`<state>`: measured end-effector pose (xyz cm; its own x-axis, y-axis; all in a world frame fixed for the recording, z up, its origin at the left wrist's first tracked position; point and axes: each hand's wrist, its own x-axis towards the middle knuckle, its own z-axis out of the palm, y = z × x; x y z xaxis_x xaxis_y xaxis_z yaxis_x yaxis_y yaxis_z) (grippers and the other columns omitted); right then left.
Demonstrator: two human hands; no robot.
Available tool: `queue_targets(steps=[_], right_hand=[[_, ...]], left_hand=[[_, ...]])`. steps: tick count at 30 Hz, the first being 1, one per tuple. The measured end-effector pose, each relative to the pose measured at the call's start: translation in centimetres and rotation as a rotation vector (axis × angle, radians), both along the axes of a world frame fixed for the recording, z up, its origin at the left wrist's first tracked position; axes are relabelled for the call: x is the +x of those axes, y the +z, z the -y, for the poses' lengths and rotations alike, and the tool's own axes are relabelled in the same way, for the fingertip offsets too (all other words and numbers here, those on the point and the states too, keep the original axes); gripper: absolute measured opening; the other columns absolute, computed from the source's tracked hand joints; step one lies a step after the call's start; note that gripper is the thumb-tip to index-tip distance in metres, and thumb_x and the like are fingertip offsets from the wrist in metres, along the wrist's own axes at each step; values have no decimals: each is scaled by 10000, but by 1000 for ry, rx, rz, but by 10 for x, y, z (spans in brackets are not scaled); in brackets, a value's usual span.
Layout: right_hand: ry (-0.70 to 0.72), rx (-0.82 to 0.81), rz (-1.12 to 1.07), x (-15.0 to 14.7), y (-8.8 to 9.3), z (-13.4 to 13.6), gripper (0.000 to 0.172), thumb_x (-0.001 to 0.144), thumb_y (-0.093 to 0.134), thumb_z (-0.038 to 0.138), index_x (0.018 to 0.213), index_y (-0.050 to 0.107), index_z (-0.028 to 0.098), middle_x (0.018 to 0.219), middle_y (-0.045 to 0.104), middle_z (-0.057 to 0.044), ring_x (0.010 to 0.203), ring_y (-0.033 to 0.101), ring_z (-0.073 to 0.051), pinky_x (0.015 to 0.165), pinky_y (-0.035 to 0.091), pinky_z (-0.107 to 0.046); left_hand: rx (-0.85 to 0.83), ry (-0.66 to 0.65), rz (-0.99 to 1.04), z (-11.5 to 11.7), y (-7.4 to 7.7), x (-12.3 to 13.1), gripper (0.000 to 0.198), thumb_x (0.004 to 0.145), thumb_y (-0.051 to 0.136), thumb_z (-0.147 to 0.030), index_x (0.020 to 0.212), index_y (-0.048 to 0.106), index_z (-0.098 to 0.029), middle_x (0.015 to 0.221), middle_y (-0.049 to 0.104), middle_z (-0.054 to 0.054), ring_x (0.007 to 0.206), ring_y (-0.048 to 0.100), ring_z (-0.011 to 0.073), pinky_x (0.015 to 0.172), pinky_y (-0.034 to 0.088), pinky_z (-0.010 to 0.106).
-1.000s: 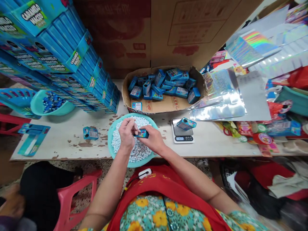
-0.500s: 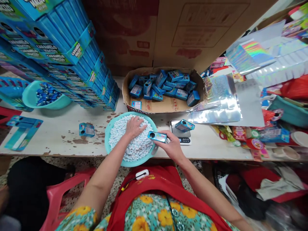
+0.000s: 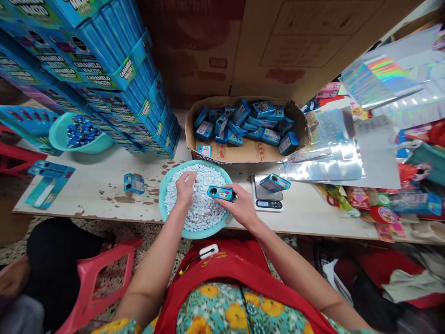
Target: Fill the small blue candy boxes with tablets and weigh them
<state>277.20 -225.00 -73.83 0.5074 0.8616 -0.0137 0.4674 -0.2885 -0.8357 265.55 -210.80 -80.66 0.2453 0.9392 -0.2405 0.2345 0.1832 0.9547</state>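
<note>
A round turquoise basin [image 3: 162, 204] full of small white candies [image 3: 205, 218] sits at the table's front edge. Over its left half is my left hand [image 3: 185, 189], fingers curled together, with white candies at the fingertips; the palm is hidden. My right hand [image 3: 241, 204] grips a small blue candy box [image 3: 220, 193], held tilted above the basin's right side with a dark round spot at its left end. To the right, a second blue box [image 3: 275, 182] rests on a small digital scale [image 3: 269, 205] with a lit display.
Behind the basin stands a cut-down cardboard tray [image 3: 246, 157] with several blue boxes. Stacked blue display cartons [image 3: 114, 69] rise at the left, near another turquoise bowl [image 3: 81, 146]. One blue box [image 3: 134, 183] lies left of the basin. Shiny sheets [image 3: 323, 169] spread at the right.
My left hand has gone from spread fingers on the candies to closed and lifted. My right hand has brought the box slightly left, tipping its printed front into view. The camera has shifted left.
</note>
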Motion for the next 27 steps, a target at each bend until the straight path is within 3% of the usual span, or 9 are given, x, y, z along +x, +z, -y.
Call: queue_targets(steps=[4, 8, 13, 17, 23, 27], right_hand=[[110, 8, 113, -12, 8, -18, 288, 734, 719, 340, 973, 628, 208, 923, 654, -40, 880, 621, -209, 786, 477, -324], [186, -43, 247, -24, 11, -36, 288, 744, 710, 306, 997, 615, 204, 970, 666, -59, 915, 618, -227, 802, 473, -339], [274, -72, 354, -28, 13, -50, 299, 742, 712, 296, 1003, 607, 193, 985, 665, -79, 937, 601, -254, 796, 463, -362], [327, -80, 356, -18, 15, -55, 312, 721, 732, 286, 999, 609, 212, 995, 671, -70, 937, 607, -256, 783, 464, -361], [260, -111, 312, -10, 16, -57, 310, 708, 733, 244, 998, 630, 202, 997, 674, -77, 953, 612, -267, 819, 470, -383], [261, -97, 201, -8, 16, -56, 326, 702, 745, 237, 1004, 633, 188, 1033, 674, -77, 972, 620, -255, 834, 483, -373]], left_hand=[[-359, 193, 617, 5, 46, -1, 266, 694, 667, -386, 762, 515, -177, 609, 497, -32, 441, 413, 69, 391, 284, 195], [-312, 285, 764, 9, 68, 3, 222, 674, 649, -324, 710, 484, -178, 635, 537, -31, 495, 525, 102, 472, 430, 229], [-213, 319, 738, 6, 68, 3, 174, 684, 603, -304, 722, 484, -183, 647, 554, -35, 560, 609, 149, 559, 505, 289], [-273, 314, 722, 2, 66, 5, 212, 694, 585, -345, 816, 524, -184, 668, 612, -3, 634, 654, 189, 591, 516, 303], [-221, 415, 680, -1, 64, 19, 292, 717, 655, -413, 733, 500, -166, 643, 560, -26, 529, 580, 118, 509, 473, 245], [-167, 382, 719, -3, 66, 24, 321, 735, 672, -435, 731, 476, -181, 562, 498, -54, 482, 532, 109, 464, 444, 232]])
